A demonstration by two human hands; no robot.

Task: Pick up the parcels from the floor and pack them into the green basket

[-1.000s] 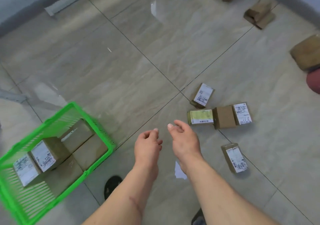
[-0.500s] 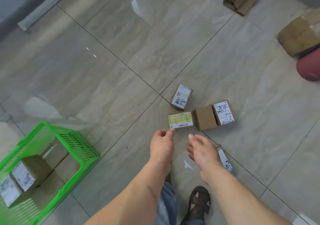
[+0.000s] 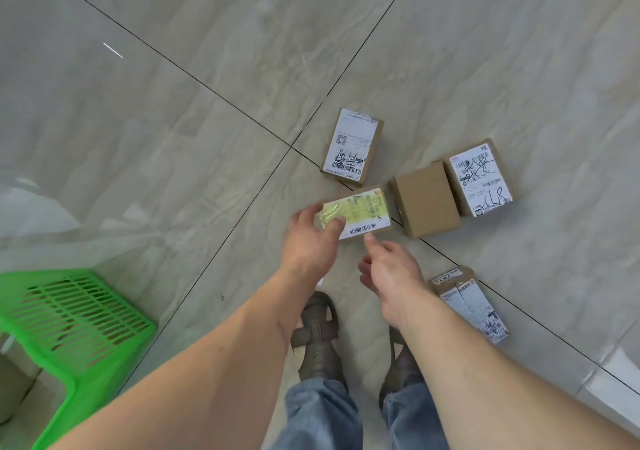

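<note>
Several small cardboard parcels lie on the tiled floor. My left hand (image 3: 311,238) grips the left end of the yellow-labelled parcel (image 3: 363,214), thumb on top. My right hand (image 3: 391,273) hovers just below that parcel, fingers loosely extended, one fingertip at its near edge, holding nothing. Beyond lie a white-labelled parcel (image 3: 351,146), a plain brown parcel (image 3: 426,200) and another labelled parcel (image 3: 479,179). A further labelled parcel (image 3: 471,306) lies to the right of my right wrist. The green basket (image 3: 79,325) stands at the lower left, its inside mostly out of view.
My two feet in dark sandals (image 3: 318,338) and jeans stand directly below my hands. Dark grout lines cross the glossy grey tiles. A parcel corner (image 3: 14,384) shows inside the basket at the left edge.
I have bent lower and closer to the parcels. My left hand has reached forward and taken hold of the yellow-labelled parcel. The basket has slid toward the lower left of the view.
</note>
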